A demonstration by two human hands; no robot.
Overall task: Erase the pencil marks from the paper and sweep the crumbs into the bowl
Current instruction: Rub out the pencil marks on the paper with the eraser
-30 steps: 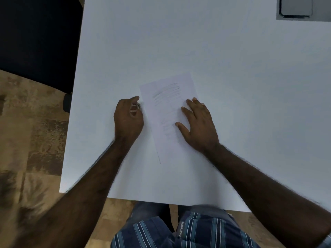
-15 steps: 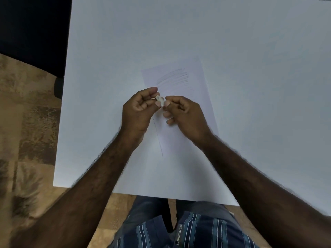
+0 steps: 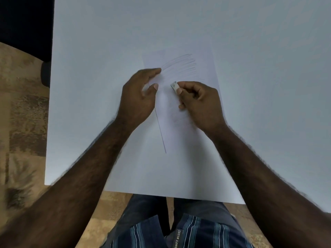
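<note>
A white sheet of paper (image 3: 204,68) lies on the white table (image 3: 89,86), with grey pencil marks (image 3: 180,66) scribbled across its upper half. My right hand (image 3: 198,102) pinches a small white eraser (image 3: 174,85) between thumb and fingers, just below the scribbles and over the paper. My left hand (image 3: 138,97) rests on the paper's left edge, fingers spread, its index fingertip touching the left end of the marks. No bowl is in view.
The table's left edge (image 3: 49,122) and front edge (image 3: 161,194) are close by. A dark chair (image 3: 25,24) stands past the left edge. My lap in dark striped cloth (image 3: 179,230) shows below the front edge.
The eraser passed from my left hand to my right hand. My left hand moved onto the paper's left edge, and my right hand lifted off the sheet and closed on the eraser.
</note>
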